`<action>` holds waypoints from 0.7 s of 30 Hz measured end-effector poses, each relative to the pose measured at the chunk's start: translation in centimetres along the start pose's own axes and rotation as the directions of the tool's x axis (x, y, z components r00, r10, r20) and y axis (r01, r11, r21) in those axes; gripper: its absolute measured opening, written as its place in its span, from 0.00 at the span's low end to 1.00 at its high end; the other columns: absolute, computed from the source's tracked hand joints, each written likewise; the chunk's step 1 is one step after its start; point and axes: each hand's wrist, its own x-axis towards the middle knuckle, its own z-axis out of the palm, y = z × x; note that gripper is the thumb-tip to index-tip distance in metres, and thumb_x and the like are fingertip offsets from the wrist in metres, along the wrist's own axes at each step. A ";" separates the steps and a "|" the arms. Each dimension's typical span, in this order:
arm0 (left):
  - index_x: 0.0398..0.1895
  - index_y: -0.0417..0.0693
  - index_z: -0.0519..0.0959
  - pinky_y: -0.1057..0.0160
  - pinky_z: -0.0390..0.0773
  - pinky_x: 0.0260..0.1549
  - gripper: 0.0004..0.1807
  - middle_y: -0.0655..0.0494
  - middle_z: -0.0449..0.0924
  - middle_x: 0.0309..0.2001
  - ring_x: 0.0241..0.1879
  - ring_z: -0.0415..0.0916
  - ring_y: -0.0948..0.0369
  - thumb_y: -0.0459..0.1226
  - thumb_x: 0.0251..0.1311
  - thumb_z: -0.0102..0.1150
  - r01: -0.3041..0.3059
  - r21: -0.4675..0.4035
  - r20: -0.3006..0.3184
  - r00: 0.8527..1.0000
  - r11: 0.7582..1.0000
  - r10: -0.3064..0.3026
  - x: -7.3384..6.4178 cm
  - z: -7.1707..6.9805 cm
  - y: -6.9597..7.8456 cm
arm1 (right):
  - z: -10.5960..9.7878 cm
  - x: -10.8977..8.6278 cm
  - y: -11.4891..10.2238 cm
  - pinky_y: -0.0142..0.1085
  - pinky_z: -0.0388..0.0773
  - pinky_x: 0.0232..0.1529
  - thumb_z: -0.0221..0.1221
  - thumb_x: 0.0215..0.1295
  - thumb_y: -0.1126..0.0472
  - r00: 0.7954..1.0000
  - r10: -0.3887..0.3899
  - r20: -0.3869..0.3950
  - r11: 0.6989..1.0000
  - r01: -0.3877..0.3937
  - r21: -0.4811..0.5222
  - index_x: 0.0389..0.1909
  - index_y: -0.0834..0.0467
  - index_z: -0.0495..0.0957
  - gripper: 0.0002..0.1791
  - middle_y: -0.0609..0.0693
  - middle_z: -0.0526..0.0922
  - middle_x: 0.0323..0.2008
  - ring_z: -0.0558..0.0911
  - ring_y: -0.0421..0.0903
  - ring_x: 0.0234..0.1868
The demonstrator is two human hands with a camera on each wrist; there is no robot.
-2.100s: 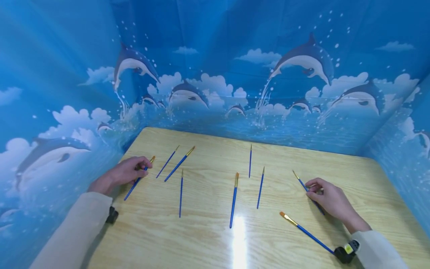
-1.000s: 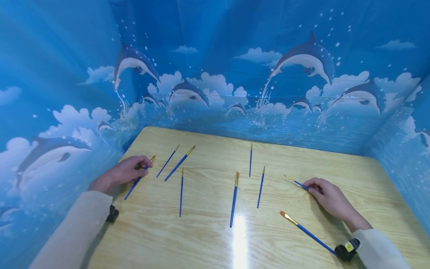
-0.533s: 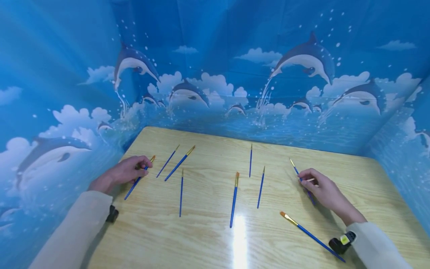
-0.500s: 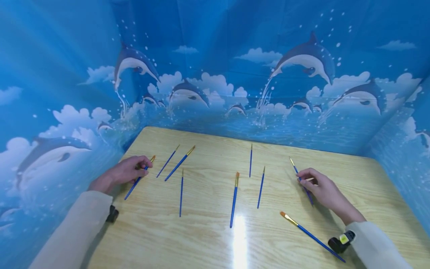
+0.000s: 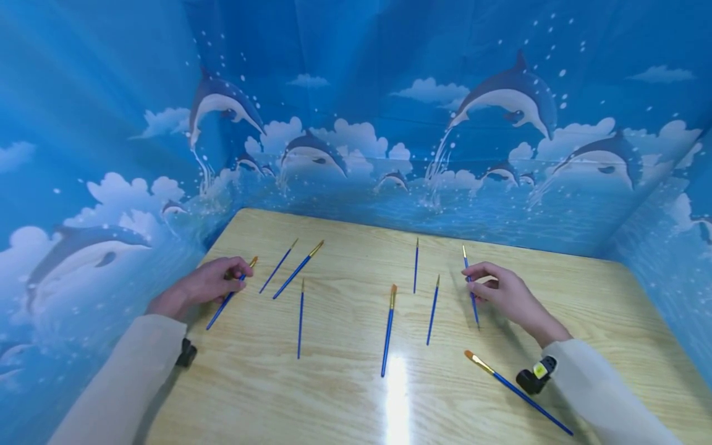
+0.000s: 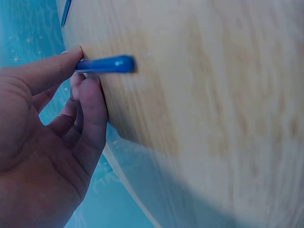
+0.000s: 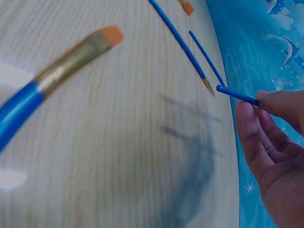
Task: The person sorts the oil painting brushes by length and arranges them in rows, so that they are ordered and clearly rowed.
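At the table's left side my left hand [image 5: 207,283] pinches a blue paintbrush [image 5: 220,311] with a gold ferrule and orange bristles. Its handle end [image 6: 111,64] pokes out between thumb and fingers in the left wrist view. On the right, my right hand [image 5: 508,298] pinches a thin blue paintbrush [image 5: 474,308] between thumb and fingertips, tip pointing to the back. In the right wrist view this handle [image 7: 233,93] is held above the wood, with shadows apart from it. Just left of it lie two thin paintbrushes, one nearer [image 5: 432,318] and one farther back [image 5: 415,272].
A flat orange-tipped paintbrush [image 5: 517,390] lies slanted below my right wrist. Another flat paintbrush [image 5: 387,340] lies mid-table. Left of centre are a thin brush [image 5: 301,321], a thicker one [image 5: 297,270] and a slim one [image 5: 278,267]. Dolphin-print cloth [image 5: 356,111] surrounds the wooden table [image 5: 345,402].
My right hand has turned the thin paintbrush and carried it leftward and toward the back, next to the two thin brushes. The left hand and the lying brushes have stayed put.
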 end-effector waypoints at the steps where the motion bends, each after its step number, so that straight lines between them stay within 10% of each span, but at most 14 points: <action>1: 0.64 0.41 0.76 0.57 0.78 0.30 0.14 0.46 0.71 0.51 0.38 0.70 0.54 0.35 0.82 0.57 0.000 -0.001 0.001 1.000 1.000 0.000 0.0 0.0 0.0 | 0.2 0.3 -0.2 0.40 0.90 0.45 0.59 0.83 0.63 1.000 -0.001 0.007 1.000 0.001 0.015 0.71 0.65 0.75 0.21 0.65 0.81 0.58 0.89 0.47 0.44; 21: 0.63 0.40 0.76 0.57 0.81 0.31 0.14 0.46 0.72 0.50 0.41 0.72 0.55 0.34 0.81 0.57 0.003 0.009 0.000 1.000 1.000 -0.003 0.1 0.0 0.3 | 5.2 6.3 -4.8 0.49 0.87 0.51 0.60 0.84 0.58 0.999 -0.020 0.050 0.999 0.018 0.049 0.70 0.61 0.76 0.21 0.61 0.82 0.61 0.87 0.53 0.47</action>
